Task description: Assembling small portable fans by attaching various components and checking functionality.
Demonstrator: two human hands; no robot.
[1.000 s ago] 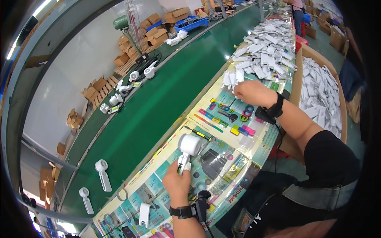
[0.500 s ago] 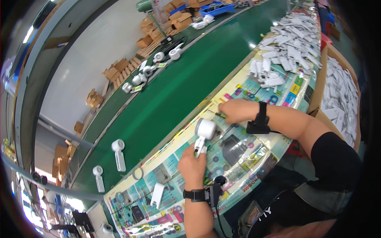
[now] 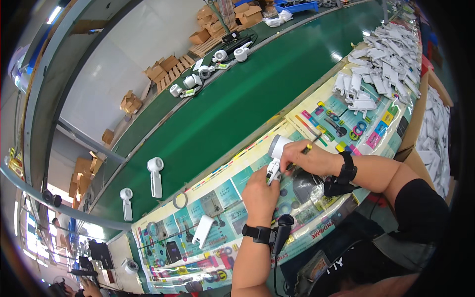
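Observation:
My left hand (image 3: 261, 195) is closed around the handle of a white handheld fan (image 3: 280, 147), its round head tilted up and away from me. The handle is opened up, with dark parts showing inside. Close beside it, my right hand (image 3: 309, 157) grips a slim yellow-and-black tool (image 3: 308, 148) that looks like a screwdriver; fingers cover much of it. My right fingertips are at the fan's neck. On the table to the left lie a white handle shell (image 3: 203, 231) and a grey ring (image 3: 180, 200).
A green conveyor belt (image 3: 222, 126) runs beyond the printed table cover (image 3: 232, 190). Two white fans (image 3: 155, 177) lie on its left part, several more at its far side. A pile of white shells (image 3: 388, 62) and a filled cardboard box (image 3: 420, 116) are at right.
My right hand has picked up the slim tool and moved left to the fan. My left hand has shifted slightly up and right with the fan. The view has turned a little.

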